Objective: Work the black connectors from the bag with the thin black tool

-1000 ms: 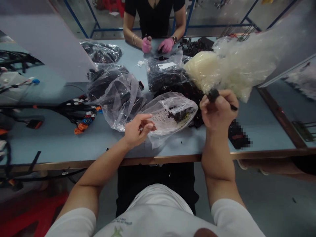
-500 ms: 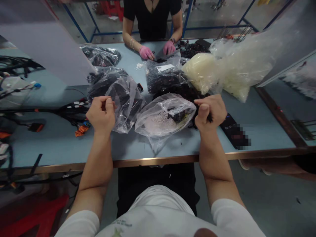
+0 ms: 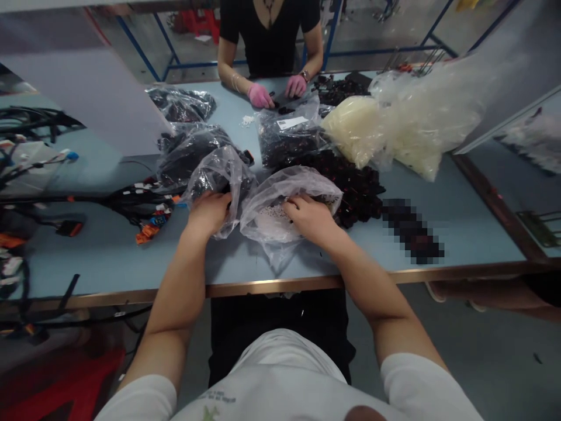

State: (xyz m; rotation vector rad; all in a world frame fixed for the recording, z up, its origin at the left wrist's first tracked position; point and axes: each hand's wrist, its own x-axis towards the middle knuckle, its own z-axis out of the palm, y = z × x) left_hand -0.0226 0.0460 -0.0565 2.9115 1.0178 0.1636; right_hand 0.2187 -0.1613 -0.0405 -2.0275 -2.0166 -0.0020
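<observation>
My left hand [image 3: 209, 213] reaches into the mouth of a clear plastic bag [image 3: 228, 161] that has black parts behind it. Its fingers curl inward, and the plastic and the hand's own back hide the tips. To the right lies an open clear bag [image 3: 280, 248] with many small white pieces [image 3: 268, 225] inside. Over these pieces my right hand [image 3: 310, 217] dips in, its fingers bent and drawn together at the tips. Whatever lies between those fingertips is too small to make out.
A pile of black connector parts [image 3: 357, 190] sits right of the bags, near a blurred-out phone [image 3: 414, 231]. Cream-coloured bags [image 3: 357, 126] stand behind it. Wire harnesses [image 3: 118, 202] lie left. Across the table, a co-worker's pink-gloved hands [image 3: 260, 95] handle black parts.
Both hands were closed and raised on either side of the bags. My left hand has moved right into its bag, and my right hand has moved left into the bag of white pieces.
</observation>
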